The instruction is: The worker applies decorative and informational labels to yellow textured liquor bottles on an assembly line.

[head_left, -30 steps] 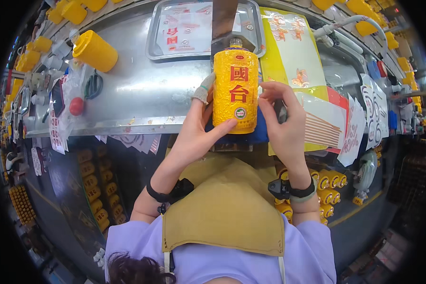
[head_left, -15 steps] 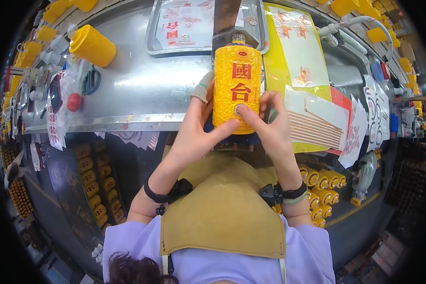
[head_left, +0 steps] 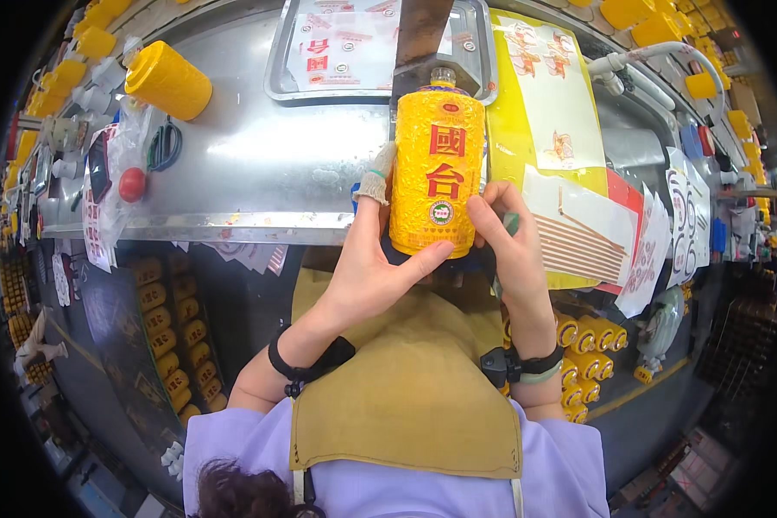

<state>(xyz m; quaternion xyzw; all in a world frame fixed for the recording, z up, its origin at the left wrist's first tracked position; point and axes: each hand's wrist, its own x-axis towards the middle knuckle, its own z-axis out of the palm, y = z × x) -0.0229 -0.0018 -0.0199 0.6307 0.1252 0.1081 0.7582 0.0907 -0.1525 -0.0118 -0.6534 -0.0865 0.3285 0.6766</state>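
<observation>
Hands are holding a yellow textured ceramic bottle (head_left: 436, 173) upright above the steel surface (head_left: 259, 164), left hand (head_left: 371, 276) and right hand (head_left: 514, 250) fingers clamping its lower sides, seemingly steadying its front label.

The yellow bottle (head_left: 436, 177) has risen slightly, the right hand (head_left: 511, 246) sliding lower beside it.

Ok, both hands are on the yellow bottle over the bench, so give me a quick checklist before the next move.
1. Left hand on yellow bottle, thumb across its lower front: ok.
2. Right hand on the bottle's right side: ok.
3. Bottle upright, label toward the camera: ok.
4. Cap seated: cannot tell.
5. Metal tray behind holds label sheets: ok.
6. Second yellow bottle lies apart at the left: ok.
</observation>
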